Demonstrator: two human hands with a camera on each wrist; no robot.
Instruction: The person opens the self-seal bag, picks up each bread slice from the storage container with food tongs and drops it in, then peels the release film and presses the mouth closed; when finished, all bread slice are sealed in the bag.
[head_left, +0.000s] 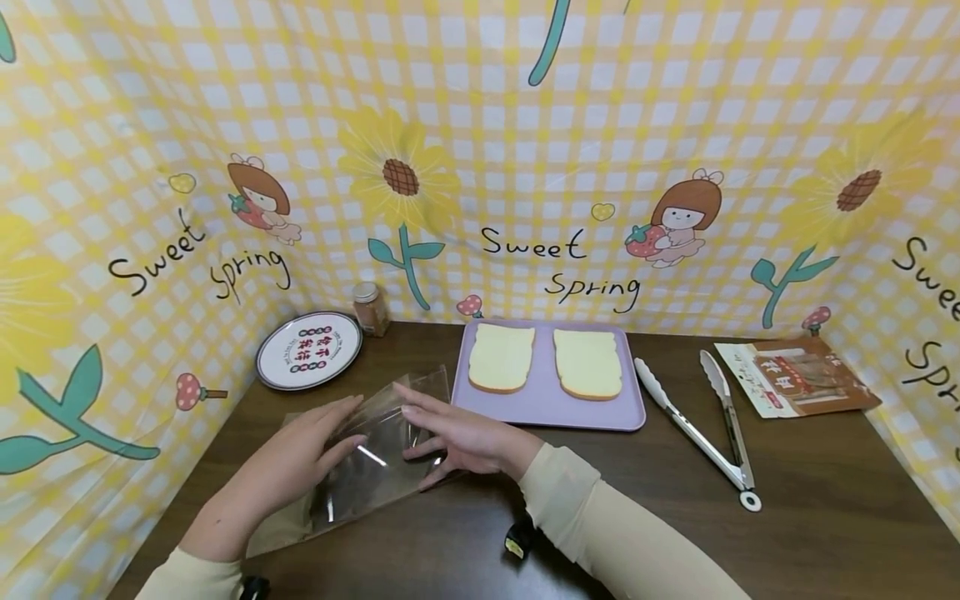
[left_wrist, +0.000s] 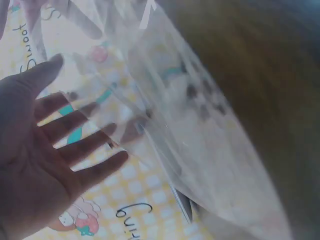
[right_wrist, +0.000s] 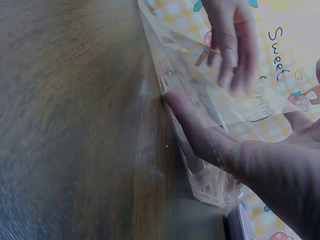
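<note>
Yellow checked cloth (head_left: 480, 100), printed with sunflowers and "Sweet Spring", rises behind and beside my dark wooden table (head_left: 435, 550). On the table's left part, between my hands, is a clear plastic bag (head_left: 375, 471). My left hand (head_left: 315, 442) is at its left side, fingers extended and parted. My right hand (head_left: 457, 433) is spread wide at the other side, fingers over the film; I cannot tell whether any of them are inside it. Beyond the bag, a white plate (head_left: 308, 351) lies near a small jar (head_left: 370, 310). Two bread slices (head_left: 501, 358) sit side by side, apart, on a lilac tray (head_left: 547, 412). To its right rest splayed tongs (head_left: 733, 468), then a brown-and-white packet (head_left: 798, 377).
</note>
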